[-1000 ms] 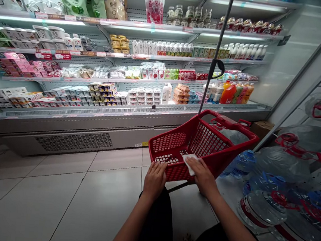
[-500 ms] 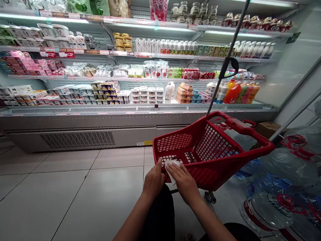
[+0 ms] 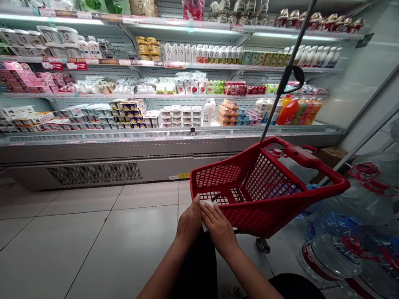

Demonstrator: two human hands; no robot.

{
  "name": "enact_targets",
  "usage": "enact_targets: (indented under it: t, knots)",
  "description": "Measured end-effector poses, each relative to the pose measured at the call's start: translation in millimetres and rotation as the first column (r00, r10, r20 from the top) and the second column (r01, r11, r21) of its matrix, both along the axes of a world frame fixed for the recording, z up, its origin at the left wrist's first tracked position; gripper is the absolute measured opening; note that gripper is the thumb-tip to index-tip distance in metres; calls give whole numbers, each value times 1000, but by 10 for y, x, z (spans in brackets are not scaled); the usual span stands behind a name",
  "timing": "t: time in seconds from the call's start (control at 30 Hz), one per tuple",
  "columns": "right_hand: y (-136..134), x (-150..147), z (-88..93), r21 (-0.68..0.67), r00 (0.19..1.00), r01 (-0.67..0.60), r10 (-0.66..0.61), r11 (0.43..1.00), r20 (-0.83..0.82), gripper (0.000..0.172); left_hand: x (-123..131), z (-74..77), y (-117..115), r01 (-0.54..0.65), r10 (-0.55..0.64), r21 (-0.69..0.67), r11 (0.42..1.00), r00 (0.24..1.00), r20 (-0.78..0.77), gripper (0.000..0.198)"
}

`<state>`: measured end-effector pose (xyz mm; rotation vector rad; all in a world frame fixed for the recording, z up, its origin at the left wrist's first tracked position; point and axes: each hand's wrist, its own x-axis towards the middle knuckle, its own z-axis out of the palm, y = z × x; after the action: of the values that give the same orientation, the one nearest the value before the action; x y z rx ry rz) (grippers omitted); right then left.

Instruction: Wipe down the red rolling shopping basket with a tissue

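Observation:
A red plastic shopping cart (image 3: 271, 210) with lattice sides stands in front of my knees. At its near front corner, my left hand (image 3: 189, 222) is closed around the rim; part of its grip is hidden. Close beside it, my right hand (image 3: 218, 228) presses a white cloth or tissue (image 3: 208, 203) against the same rim, fingers together over it. Only small edges of the white piece show around the fingers. Inside the cart, a small dark item lies on the basket floor, too unclear to name.
A long refrigerated display case (image 3: 153, 157) with stocked dairy shelves runs across the back. Large water bottles (image 3: 331, 259) stand at the right. A slanted black pole (image 3: 291, 60) rises behind the cart. A cardboard box (image 3: 330, 156) sits behind the handle.
My right hand has slid left with the white cloth along the rim, up against my left hand. The cart's handle end has shifted slightly right; my left hand keeps its place.

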<state>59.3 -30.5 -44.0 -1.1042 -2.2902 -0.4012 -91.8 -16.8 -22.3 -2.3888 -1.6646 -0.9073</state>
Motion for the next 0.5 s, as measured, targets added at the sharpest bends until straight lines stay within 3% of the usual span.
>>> enact_targets:
  t: [0.1,0.27,0.37,0.5]
  knots:
    - [-41,267,92,-10,999,0,0,1000,36,75,-21,18,-7,-13,13,-20,1000,1000,7,74]
    - [-135,860,213,0,986,163,-163,987,13,77,100,-11,-47,87,-76,76,993,987,-144,66]
    - [-147,828,184,12,980,197,-197,980,-9,75,195,-50,-72,103,-80,105,989,976,-204,62]
    - [-104,587,143,18,991,132,-132,991,15,72,202,-76,-77,112,-88,110,988,975,-206,61]
